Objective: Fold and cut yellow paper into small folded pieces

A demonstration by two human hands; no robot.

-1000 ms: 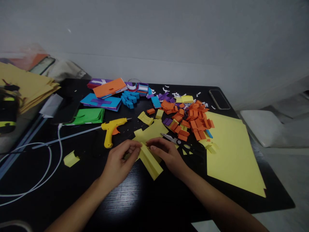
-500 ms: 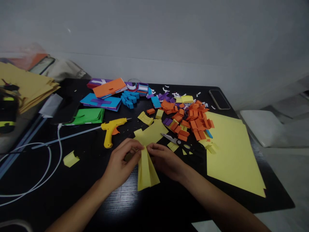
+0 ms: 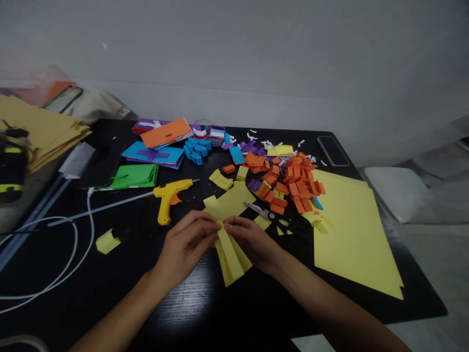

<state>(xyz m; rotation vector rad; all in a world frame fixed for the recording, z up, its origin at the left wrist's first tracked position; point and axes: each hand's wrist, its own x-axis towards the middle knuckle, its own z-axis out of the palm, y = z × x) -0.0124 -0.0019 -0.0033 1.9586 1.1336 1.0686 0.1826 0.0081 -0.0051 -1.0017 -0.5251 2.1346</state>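
Lower, flared end of the folded yellow paper (image 3: 230, 252): swung toward the right-hand side since half a second ago; its upper end sits nearly where it was.

Item: yellow paper, matt, creased lengthwise into narrow pleats, pinched at the top and fanning out below; located between the two hands, over the black surface (image 3: 124, 278).

Left hand (image 3: 190, 239): thumb and fingertips together, clamped on the upper end of the pleats.

Right hand (image 3: 254, 242): fingers drawn together, pinching the upper right edge of the same paper.

Just beyond the hands: flat yellow sheet (image 3: 230, 198), irregular outline. Beside it: scissors (image 3: 261, 210), pointed metal blades, dark handles.

Left of these: glue gun (image 3: 168, 198), smooth yellow body, orange trigger, lying on its side. Nearer the left edge: small yellow folded piece (image 3: 107, 241), box-like.

Right: large yellow sheets (image 3: 355, 239), smooth, stacked flat; orange paper pieces (image 3: 298, 178), small, sharply creased, heaped at their left edge.

Back: blue paper pieces (image 3: 198, 150), angular, clustered.
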